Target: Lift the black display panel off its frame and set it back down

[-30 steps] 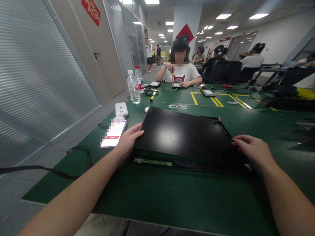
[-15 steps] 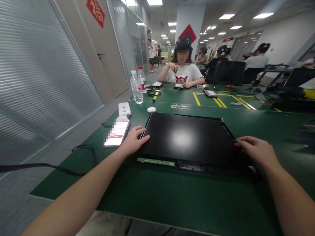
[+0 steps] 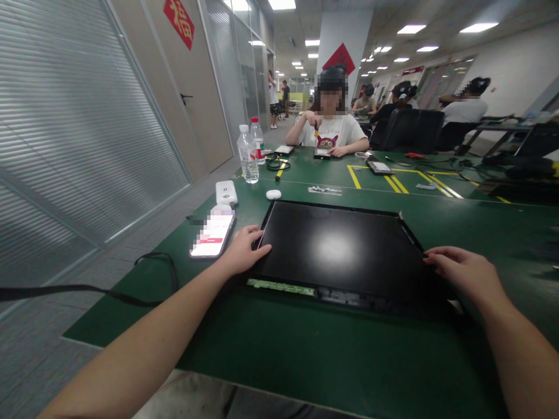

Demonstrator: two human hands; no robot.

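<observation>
A black LCD screen panel (image 3: 336,244) lies face up in a shallow black frame on the green tabletop, with a blurred light reflected in it. Along its near edge runs a strip of green circuit board (image 3: 282,286). My left hand (image 3: 247,250) grips the panel's left edge, thumb on the glass and fingers over the side. At the opposite edge, my right hand (image 3: 463,269) pinches the rim between thumb and fingers; the exact contact is partly hidden. Just left of my left hand lies a lit phone (image 3: 213,233).
Beyond the phone are a white power bank (image 3: 226,192), a white earbud case (image 3: 273,195) and two water bottles (image 3: 248,156). Small pieces (image 3: 324,190) lie behind the panel. Opposite, a person (image 3: 338,131) works with a tool on a small device. A black strap (image 3: 87,292) crosses the left side.
The whole view has shifted slightly, so the scene sits a little further right. Both hands stay at the panel's two sides, and the panel has not visibly moved on the table.
</observation>
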